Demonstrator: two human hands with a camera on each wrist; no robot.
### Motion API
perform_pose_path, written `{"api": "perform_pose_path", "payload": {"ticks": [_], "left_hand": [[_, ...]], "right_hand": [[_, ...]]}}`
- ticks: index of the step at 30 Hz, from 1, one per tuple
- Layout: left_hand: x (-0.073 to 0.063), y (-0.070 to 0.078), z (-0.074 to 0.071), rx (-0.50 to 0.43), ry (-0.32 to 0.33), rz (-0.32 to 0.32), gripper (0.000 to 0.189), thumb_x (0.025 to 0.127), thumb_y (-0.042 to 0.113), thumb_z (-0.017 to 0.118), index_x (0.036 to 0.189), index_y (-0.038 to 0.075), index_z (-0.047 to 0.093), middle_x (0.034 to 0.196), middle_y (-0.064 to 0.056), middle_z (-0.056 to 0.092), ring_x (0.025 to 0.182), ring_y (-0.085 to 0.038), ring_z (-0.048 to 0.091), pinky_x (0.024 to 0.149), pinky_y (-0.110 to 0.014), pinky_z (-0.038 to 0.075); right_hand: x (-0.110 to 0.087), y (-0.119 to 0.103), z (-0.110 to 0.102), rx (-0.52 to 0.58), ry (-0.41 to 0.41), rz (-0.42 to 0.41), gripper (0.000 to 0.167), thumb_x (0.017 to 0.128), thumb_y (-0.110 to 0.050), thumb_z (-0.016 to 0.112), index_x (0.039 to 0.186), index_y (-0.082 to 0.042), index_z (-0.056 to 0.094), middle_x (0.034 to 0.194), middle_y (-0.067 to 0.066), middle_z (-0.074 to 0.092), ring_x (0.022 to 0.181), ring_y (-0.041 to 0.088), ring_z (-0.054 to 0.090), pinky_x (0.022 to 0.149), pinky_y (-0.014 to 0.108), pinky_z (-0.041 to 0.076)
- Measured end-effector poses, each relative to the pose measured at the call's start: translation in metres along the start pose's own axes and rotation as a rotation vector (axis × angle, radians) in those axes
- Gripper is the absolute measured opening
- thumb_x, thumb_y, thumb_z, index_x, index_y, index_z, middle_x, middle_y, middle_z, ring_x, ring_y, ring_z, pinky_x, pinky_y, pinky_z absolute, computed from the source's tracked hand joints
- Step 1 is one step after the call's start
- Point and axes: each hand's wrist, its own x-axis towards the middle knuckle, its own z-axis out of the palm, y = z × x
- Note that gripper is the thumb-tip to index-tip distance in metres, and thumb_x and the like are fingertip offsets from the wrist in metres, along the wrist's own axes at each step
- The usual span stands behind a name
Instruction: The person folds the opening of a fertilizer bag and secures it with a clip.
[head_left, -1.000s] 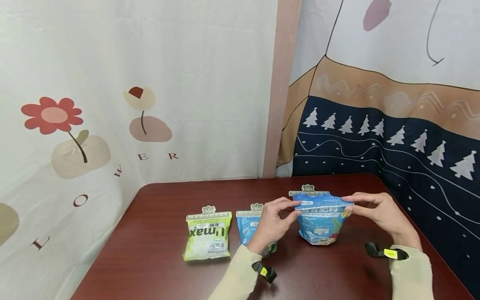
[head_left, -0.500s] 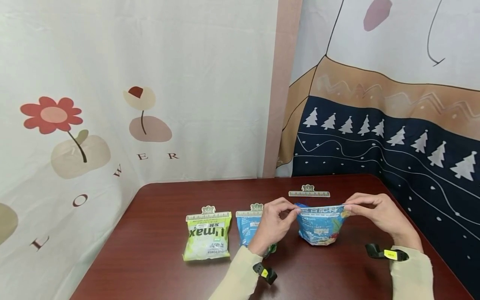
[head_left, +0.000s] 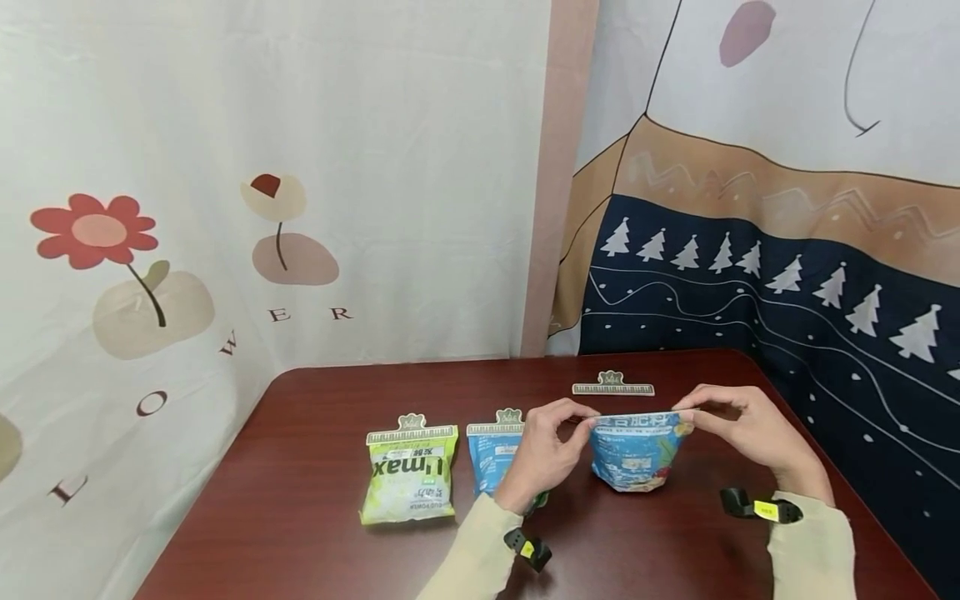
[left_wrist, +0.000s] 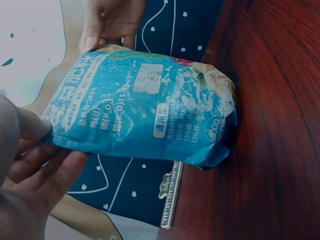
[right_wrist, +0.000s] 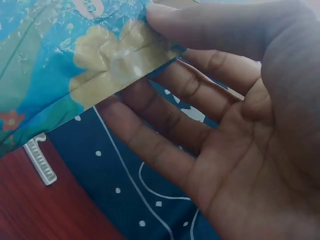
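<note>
A blue printed bag (head_left: 636,454) stands upright over the table, its top edge drawn straight and folded down between both hands. My left hand (head_left: 551,450) pinches the top left corner between thumb and fingers. The opposite top corner is pinched by my right hand (head_left: 750,421); in the right wrist view its thumb lies over the bag's yellow flower print (right_wrist: 107,52) with the fingers behind. Beyond the bag, a ruler-patterned clip (head_left: 613,385) lies by itself on the table. The left wrist view shows the bag's printed front (left_wrist: 145,107) and lower end close to the tabletop.
A green and white bag (head_left: 411,483) with a clip (head_left: 411,428) along its top lies on the left. Beside it is another blue bag (head_left: 491,462), also clipped, partly hidden by my left hand. Printed curtains rise behind the dark red table (head_left: 300,467).
The bag's top flap, which stood up and overlapped the clip, has been folded down out of sight, uncovering the clip. Both hands keep their pinch. The head view has shifted slightly.
</note>
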Motion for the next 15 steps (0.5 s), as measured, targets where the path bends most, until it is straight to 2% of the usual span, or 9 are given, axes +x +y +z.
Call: {"api": "perform_pose_path", "payload": {"ticks": [6,9,13,15], "left_hand": [[0.008,0.011,0.005,0.047,-0.047,0.020,0.014,0.100,0.014,0.067,0.109,0.017,0.077,0.104,0.005,0.075,0.079,0.000,0.060,0.067,-0.012,0.053],[0.013,0.017,0.011,0.099,-0.068,0.022,0.012,0.099,0.017,0.068,0.108,0.018,0.077,0.105,0.006,0.075,0.085,0.002,0.062,0.073,-0.009,0.052],[0.018,0.022,0.018,0.168,-0.092,0.021,0.013,0.099,0.024,0.070,0.108,0.019,0.078,0.107,0.007,0.075,0.098,0.002,0.066,0.085,-0.010,0.054],[0.019,0.023,0.022,0.193,-0.093,0.029,0.013,0.099,0.026,0.070,0.107,0.020,0.078,0.106,0.008,0.076,0.098,0.001,0.067,0.085,-0.009,0.053]], "right_hand": [[0.005,-0.013,0.005,0.003,-0.027,-0.008,0.009,0.094,-0.015,0.075,0.102,-0.016,0.079,0.097,0.001,0.074,0.081,0.014,0.067,0.071,0.026,0.060],[0.009,-0.017,0.010,-0.021,-0.035,-0.024,0.008,0.093,-0.017,0.077,0.099,-0.021,0.079,0.096,0.000,0.074,0.082,0.012,0.066,0.069,0.026,0.060],[0.013,-0.020,0.017,-0.040,-0.042,-0.048,0.009,0.092,-0.018,0.078,0.097,-0.025,0.080,0.095,-0.001,0.074,0.084,0.010,0.065,0.068,0.026,0.058],[0.015,-0.021,0.020,-0.039,-0.052,-0.056,0.009,0.091,-0.019,0.079,0.097,-0.026,0.080,0.094,-0.002,0.075,0.084,0.010,0.065,0.069,0.026,0.059]]}}
